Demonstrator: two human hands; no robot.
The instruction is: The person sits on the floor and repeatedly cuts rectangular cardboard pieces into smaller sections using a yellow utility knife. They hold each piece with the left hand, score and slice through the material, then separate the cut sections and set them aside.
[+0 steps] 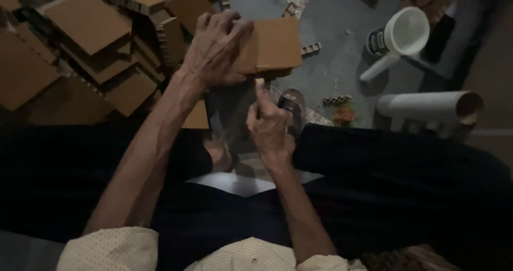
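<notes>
Left hand (216,49) grips one flat brown corrugated cardboard square (275,44) from above; right hand (270,124), pinching a small tool, sits just below it.

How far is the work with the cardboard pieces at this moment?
Done: many cut cardboard pieces lie piled on the floor at the left. In hand: the left hand holds a cardboard block, and the right hand touches its lower edge. Left: how many pieces remain cannot be told.
</notes>
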